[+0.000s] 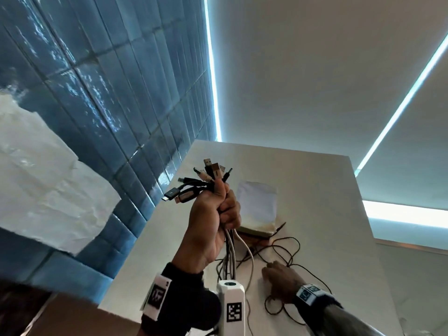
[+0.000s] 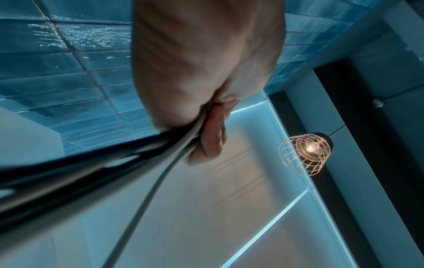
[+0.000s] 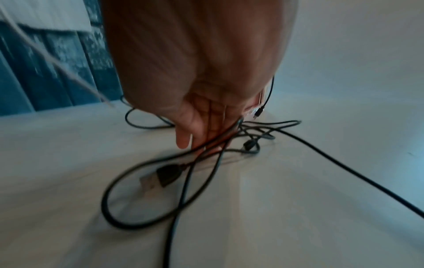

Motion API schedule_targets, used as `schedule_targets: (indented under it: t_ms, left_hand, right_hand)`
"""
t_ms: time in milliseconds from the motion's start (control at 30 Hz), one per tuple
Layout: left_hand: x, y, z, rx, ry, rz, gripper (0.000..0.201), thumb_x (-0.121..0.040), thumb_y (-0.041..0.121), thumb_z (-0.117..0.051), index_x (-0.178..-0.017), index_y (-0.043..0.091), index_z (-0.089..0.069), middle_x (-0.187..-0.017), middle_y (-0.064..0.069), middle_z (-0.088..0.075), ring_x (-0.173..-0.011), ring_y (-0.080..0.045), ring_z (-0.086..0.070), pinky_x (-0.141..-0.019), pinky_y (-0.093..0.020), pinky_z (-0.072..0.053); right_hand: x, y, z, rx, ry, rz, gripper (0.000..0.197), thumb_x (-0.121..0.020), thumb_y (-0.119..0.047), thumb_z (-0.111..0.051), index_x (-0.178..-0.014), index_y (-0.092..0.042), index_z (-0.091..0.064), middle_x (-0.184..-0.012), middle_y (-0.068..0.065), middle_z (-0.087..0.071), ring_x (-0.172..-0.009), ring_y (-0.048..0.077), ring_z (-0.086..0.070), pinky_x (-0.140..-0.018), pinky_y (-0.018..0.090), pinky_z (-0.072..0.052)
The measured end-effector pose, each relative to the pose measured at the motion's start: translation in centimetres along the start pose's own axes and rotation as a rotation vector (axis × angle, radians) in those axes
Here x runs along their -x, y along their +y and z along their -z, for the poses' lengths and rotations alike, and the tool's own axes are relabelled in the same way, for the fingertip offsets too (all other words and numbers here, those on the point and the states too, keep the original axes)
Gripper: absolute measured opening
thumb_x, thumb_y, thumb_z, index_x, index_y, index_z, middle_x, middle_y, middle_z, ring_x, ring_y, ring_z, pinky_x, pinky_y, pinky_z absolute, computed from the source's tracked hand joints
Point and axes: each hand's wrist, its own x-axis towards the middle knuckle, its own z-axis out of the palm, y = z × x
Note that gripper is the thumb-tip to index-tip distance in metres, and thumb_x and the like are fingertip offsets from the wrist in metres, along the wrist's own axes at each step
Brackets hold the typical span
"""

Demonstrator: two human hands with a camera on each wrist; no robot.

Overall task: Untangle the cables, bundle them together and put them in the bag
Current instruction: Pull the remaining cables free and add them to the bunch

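My left hand (image 1: 224, 202) is raised above the white table (image 1: 327, 214) and grips a bundle of black and white cables (image 1: 208, 178). Their plug ends fan out above the fist, and the strands hang down to the table. In the left wrist view the fingers (image 2: 213, 134) curl round those cables (image 2: 137, 163). Lower down, my right hand (image 1: 269, 270) rests on loose black cables (image 1: 291, 253) on the table. Its straight fingers (image 3: 201, 137) touch the tangle beside a USB plug (image 3: 165, 174). A pale flat bag (image 1: 257, 202) lies behind the left hand.
A blue tiled wall (image 1: 109, 93) runs along the table's left side, with crumpled white sheeting (image 1: 36, 178) in front of it. The table's right edge (image 1: 363, 214) drops away. A wire-cage lamp (image 2: 305, 154) hangs overhead.
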Motion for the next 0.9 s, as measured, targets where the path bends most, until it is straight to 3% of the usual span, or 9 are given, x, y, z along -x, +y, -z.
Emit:
schedule_targets:
  t_ms: [233,333,400,500,567,600,700,800,900]
  left_hand:
    - [-0.5,-0.4,-0.3,-0.029,-0.012,0.008,0.033,-0.101,0.032,-0.037,-0.071,0.019,-0.037,-0.058,0.004,-0.02,-0.045,-0.008,-0.016,-0.044,-0.024,-0.012]
    - [-0.5,-0.2,-0.1,-0.067,0.009,-0.004,0.034,-0.101,0.034,-0.038,-0.07,0.02,-0.037,-0.061,0.002,-0.016,-0.047,-0.009,-0.014,-0.044,-0.024,-0.012]
    - [-0.5,-0.3,0.2,-0.107,0.045,-0.011,0.034,-0.102,0.033,-0.037,-0.07,0.021,-0.036,-0.064,0.0,-0.012,-0.052,-0.012,-0.009,-0.047,-0.027,-0.01]
    - [-0.6,-0.7,0.4,-0.185,0.088,-0.025,0.038,-0.102,0.034,-0.037,-0.067,0.022,-0.032,-0.069,-0.004,-0.008,-0.057,-0.017,-0.005,-0.05,-0.031,-0.008]
    - [-0.7,-1.1,0.3,-0.257,0.086,-0.039,0.04,-0.102,0.034,-0.039,-0.066,0.022,-0.028,-0.064,-0.001,-0.01,-0.056,-0.016,-0.005,-0.05,-0.031,-0.009]
    - [-0.7,-1.3,0.1,-0.292,0.08,-0.044,0.039,-0.102,0.032,-0.04,-0.067,0.022,-0.027,-0.06,0.002,-0.013,-0.053,-0.014,-0.008,-0.049,-0.03,-0.01]
    - [-0.9,-1.8,-0.3,-0.407,0.046,-0.075,0.031,-0.099,0.028,-0.049,-0.074,0.018,-0.035,-0.053,0.008,-0.023,-0.045,-0.008,-0.018,-0.047,-0.025,-0.015]
    - [-1.0,-2.1,-0.5,-0.569,-0.004,-0.127,0.026,-0.093,0.04,-0.059,-0.088,0.014,-0.057,-0.058,0.005,-0.044,-0.047,-0.006,-0.038,-0.048,-0.022,-0.032]
    - [-0.9,-2.1,-0.7,-0.643,0.009,-0.122,0.042,-0.088,0.052,-0.059,-0.102,0.013,-0.064,-0.064,0.008,-0.057,-0.052,-0.004,-0.047,-0.052,-0.023,-0.038]
  right_hand:
    - [1.0,1.2,-1.7,0.115,0.006,0.111,0.035,-0.083,-0.01,-0.056,-0.118,-0.007,-0.053,-0.124,0.016,-0.051,-0.114,0.034,-0.046,-0.084,0.041,-0.04]
    - [1.2,2.0,-2.7,0.031,0.047,0.059,0.028,-0.087,-0.01,-0.049,-0.114,-0.008,-0.054,-0.12,0.013,-0.056,-0.113,0.032,-0.051,-0.074,0.035,-0.034]
    - [1.2,2.0,-1.7,-0.084,0.119,0.006,0.017,-0.093,-0.021,-0.048,-0.108,-0.017,-0.056,-0.112,0.006,-0.061,-0.105,0.028,-0.057,-0.071,0.032,-0.036]
    - [1.5,0.9,2.1,-0.449,0.474,-0.033,0.007,-0.093,-0.033,-0.057,-0.09,-0.027,-0.057,-0.076,-0.002,-0.066,-0.07,0.016,-0.062,-0.059,0.027,-0.043]
    - [2.1,-0.7,6.3,-0.759,0.713,-0.073,0.014,-0.093,-0.022,-0.06,-0.079,-0.022,-0.062,-0.059,-0.003,-0.059,-0.054,0.012,-0.052,-0.052,0.024,-0.042]
    - [2.6,-1.8,8.8,-0.922,0.763,-0.059,0.017,-0.095,-0.018,-0.057,-0.08,-0.02,-0.065,-0.055,-0.006,-0.055,-0.053,0.012,-0.048,-0.052,0.026,-0.041]
    - [5.1,-5.1,15.8,-1.297,0.729,0.182,0.021,-0.1,-0.009,-0.046,-0.098,-0.014,-0.067,-0.058,-0.004,-0.046,-0.053,0.017,-0.038,-0.049,0.035,-0.034]
    - [7.1,-7.6,19.5,-1.246,0.796,0.338,0.006,-0.097,-0.011,-0.053,-0.1,-0.008,-0.058,-0.062,0.004,-0.059,-0.049,0.023,-0.048,-0.045,0.035,-0.041]
    - [7.5,-9.0,20.4,-1.289,0.8,0.349,0.017,-0.092,-0.022,-0.058,-0.091,-0.008,-0.05,-0.059,0.006,-0.061,-0.045,0.019,-0.049,-0.039,0.028,-0.038]
